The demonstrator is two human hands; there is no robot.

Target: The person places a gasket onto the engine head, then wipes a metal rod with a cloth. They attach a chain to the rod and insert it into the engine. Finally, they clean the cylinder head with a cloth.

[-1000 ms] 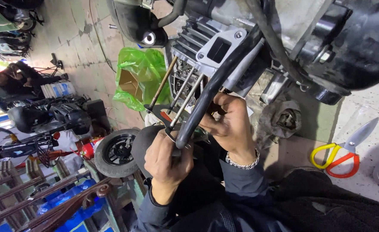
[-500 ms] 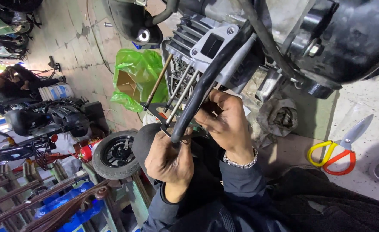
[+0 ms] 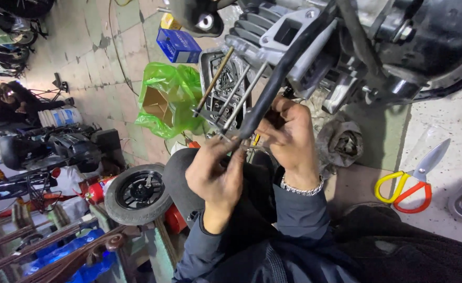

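Studs: long metal studs (image 3: pixel 234 94) stand out from the finned engine block (image 3: pixel 273 39), several side by side, their free ends toward you.
Location: studs sit between the block above and your two hands below, in front of the green plastic bag (image 3: pixel 170 99).
Left hand (image 3: pixel 218 175): grip pinched on a stud's near end; what lies between the fingertips is too small to tell.
Right hand (image 3: pixel 288 133): grip clenched around the lower end of the black hose (image 3: pixel 281 73), just beside the studs.
Handling advice: hold the hose clear so it does not cross the studs; work each stud square along its axis.
Nearby: yellow-and-red scissors (image 3: pixel 406 183) on the floor, well apart.
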